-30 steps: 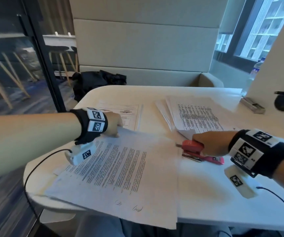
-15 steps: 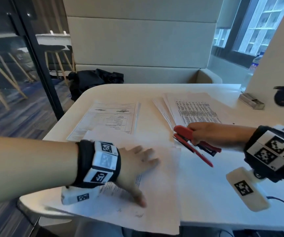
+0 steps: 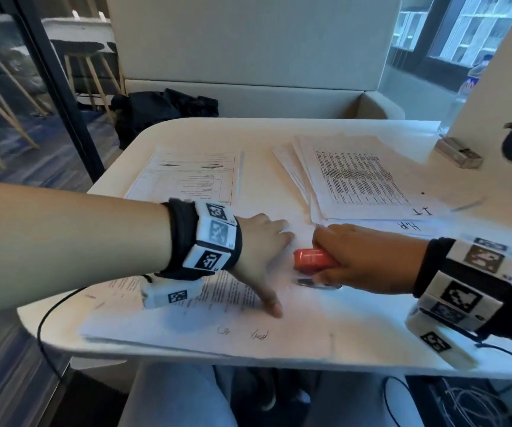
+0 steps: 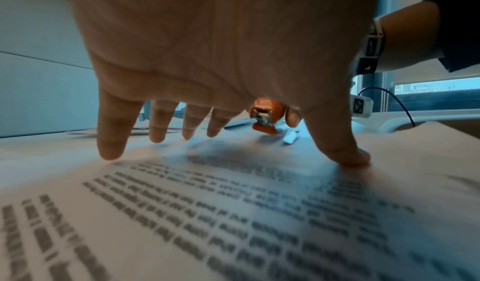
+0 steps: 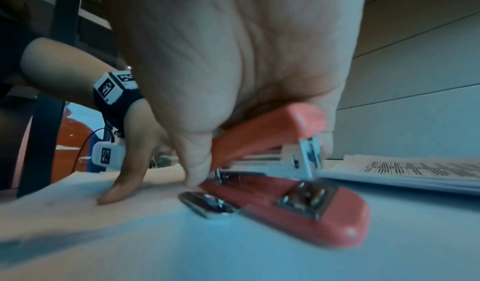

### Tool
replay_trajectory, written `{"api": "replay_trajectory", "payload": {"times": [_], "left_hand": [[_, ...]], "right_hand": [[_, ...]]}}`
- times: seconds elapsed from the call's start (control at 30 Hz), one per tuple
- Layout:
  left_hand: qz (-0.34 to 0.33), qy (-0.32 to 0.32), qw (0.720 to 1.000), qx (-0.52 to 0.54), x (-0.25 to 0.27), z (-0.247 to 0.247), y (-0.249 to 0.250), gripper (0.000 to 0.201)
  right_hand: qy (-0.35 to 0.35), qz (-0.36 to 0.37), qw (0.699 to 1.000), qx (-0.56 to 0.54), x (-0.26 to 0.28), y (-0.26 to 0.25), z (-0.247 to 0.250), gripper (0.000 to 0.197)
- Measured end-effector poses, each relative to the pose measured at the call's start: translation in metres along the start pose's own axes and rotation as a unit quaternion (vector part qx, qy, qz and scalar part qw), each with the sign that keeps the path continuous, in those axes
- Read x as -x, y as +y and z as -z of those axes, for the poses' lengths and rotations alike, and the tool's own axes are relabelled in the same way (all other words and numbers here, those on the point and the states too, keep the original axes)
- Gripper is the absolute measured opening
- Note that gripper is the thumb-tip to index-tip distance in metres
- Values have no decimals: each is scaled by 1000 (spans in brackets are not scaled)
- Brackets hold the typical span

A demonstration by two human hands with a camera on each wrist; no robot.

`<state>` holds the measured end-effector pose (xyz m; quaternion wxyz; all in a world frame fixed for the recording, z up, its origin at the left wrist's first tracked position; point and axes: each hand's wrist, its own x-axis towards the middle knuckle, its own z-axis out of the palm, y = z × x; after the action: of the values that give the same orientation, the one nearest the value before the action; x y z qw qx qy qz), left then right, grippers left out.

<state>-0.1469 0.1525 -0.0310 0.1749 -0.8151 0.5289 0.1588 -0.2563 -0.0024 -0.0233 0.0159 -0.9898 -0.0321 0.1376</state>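
A printed sheet [image 3: 217, 318] lies at the near edge of the white table [image 3: 387, 334]. My left hand [image 3: 258, 254] presses on it with spread, straight fingers; the thumb tip and little finger touch the text in the left wrist view, where the sheet [image 4: 233, 224] fills the foreground. My right hand [image 3: 350, 257] grips a red stapler [image 3: 313, 258] from above, just right of the left hand's fingers. In the right wrist view the stapler [image 5: 285, 193] has its jaws apart and its base low over the table. The left hand [image 5: 130, 162] shows behind it.
A stack of printed papers [image 3: 356, 180] lies at the back right, a form sheet [image 3: 193, 177] at the back left. A small metal box [image 3: 458, 155] sits by the right wall panel [image 3: 495, 87]. A black bag [image 3: 162, 109] lies on the bench beyond the table.
My left hand came from the sheet's far left corner to its middle and spread flat. My right hand lifted the stapler and brought it left, close to the left hand's fingers.
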Motion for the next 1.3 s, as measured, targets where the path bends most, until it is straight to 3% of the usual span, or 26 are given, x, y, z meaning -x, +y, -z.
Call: {"api": "replay_trajectory", "payload": {"times": [0.1,0.37,0.53,0.63,0.73,0.77,0.87,0.93,1.07,1.2,1.3], "left_hand": [[15,-36,999,15,-2,-4,1,135],[16,-47,998,28,-7,-10,-3,140],[18,-43,999,28,-9,-13,-4,139],[18,-43,999,25,-8,-14,-3,138],[22,-46,998,27,-7,-13,-2,132],[23,-47,998,28,-6,-13,-2,131],[22,-42,998,29,-7,-14,-2,131],[21,-43,998,31,-7,-14,-3,130],[24,-53,998,39,-7,-14,-3,121],[22,-42,998,32,-6,-14,-2,129],[25,-42,998,33,-6,-15,-3,127]], "right_hand": [[-9,15,998,55,-5,3,-7,28],[-2,95,988,122,-16,3,-8,26],[-24,51,993,107,-19,-5,-13,31],[1,68,988,141,-20,-7,-14,30],[67,136,969,197,-25,-4,-19,46],[66,139,969,195,-26,-5,-18,47],[-22,84,982,166,-28,-5,-14,50],[7,102,978,182,-28,-7,-10,51],[106,199,941,251,-34,-4,-16,41],[-17,115,979,169,-32,-7,-14,49],[32,126,974,188,-30,-10,-13,44]]}}
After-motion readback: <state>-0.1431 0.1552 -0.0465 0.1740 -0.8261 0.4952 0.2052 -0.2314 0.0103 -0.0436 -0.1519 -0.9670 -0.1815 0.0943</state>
